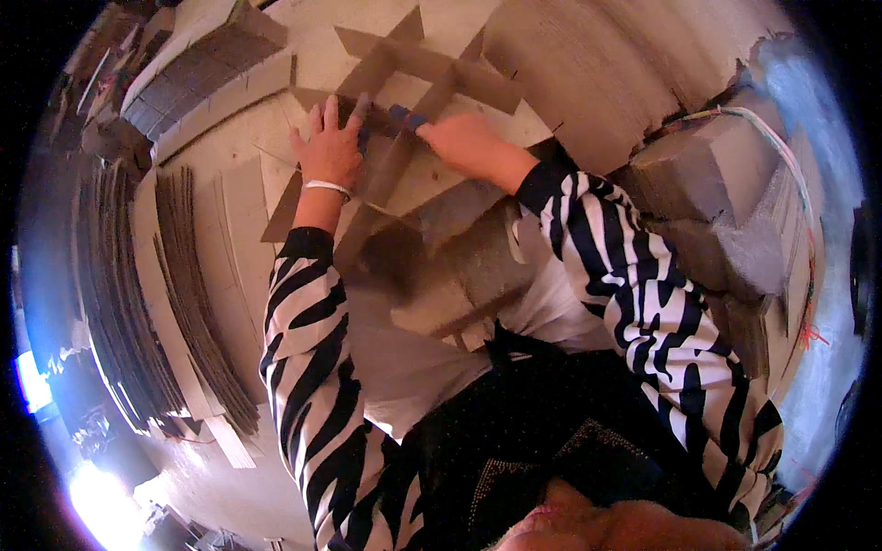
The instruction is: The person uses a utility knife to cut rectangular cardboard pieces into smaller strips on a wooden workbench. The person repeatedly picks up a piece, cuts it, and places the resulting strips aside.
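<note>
A grid of interlocked cardboard divider strips (pixel 395 55) stands on edge on the pale wooden board in front of me. My left hand (pixel 331 151), with a white band at the wrist, lies against its left side. The fingers of that hand are stretched and apart, and dark coverings show on the index finger and thumb. At the grid's near right, my right hand (pixel 470 145) has its fingers curled in, a dark blue covering at the fingertip end. It appears to pinch a cardboard strip (pixel 401 158) there; the exact contact is blurred.
Stacks of flat cardboard strips (pixel 197 285) stand in rows to my left. Bundled cardboard pieces (pixel 207 69) lie at the far left. Brown cardboard bundles (pixel 684 188) are piled on the right, beside a pale cord (pixel 781 147). A brown cardboard sheet (pixel 588 64) spreads at the far right.
</note>
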Tool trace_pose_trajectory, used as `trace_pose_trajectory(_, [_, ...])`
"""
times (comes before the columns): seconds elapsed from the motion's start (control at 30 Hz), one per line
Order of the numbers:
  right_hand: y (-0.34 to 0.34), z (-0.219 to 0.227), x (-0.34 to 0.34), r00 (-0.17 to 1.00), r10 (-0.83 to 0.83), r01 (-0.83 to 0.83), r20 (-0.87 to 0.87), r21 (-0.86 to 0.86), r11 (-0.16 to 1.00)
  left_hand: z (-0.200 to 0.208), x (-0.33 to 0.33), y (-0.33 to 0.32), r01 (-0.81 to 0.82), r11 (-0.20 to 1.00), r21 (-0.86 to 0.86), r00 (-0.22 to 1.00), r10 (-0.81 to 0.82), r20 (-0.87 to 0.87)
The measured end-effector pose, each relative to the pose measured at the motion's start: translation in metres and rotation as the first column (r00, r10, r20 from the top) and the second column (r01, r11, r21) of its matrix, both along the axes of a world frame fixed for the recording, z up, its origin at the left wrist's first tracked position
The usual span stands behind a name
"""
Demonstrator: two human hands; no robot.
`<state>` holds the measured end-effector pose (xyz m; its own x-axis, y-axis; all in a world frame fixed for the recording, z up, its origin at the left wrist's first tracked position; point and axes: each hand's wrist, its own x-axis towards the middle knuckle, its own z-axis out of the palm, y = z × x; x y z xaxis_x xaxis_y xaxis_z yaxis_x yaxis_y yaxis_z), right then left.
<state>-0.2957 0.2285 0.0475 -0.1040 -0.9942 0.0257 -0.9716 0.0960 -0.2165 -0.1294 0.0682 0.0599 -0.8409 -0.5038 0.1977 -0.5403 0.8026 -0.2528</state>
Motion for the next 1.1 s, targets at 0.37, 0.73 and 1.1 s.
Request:
trace_pose_trajectory(0.37, [0.004,0.027,-0.09,0.902,-0.418,0.432,0.111,-0.159,0.888,0.013,0.101,-0.094,-0.495,0.803,0.331,0.868,0.443,0.223])
trace_pose_trajectory(0.73, [-0.011,0.025,-0.059,0.883,-0.208,0.261,0.422,-0.07,0.963,0.002,-0.026,0.073,0.047,0.617,0.785,0.967,0.17,-0.192])
trace_pose_trajectory(1.1, [0.157,-0.009,-0.135,0.723,-0.566,0.56,-0.397,-0.144,0.816,0.184,0.19,0.006,-0.106,0.994,0.024,0.671,0.09,-0.736])
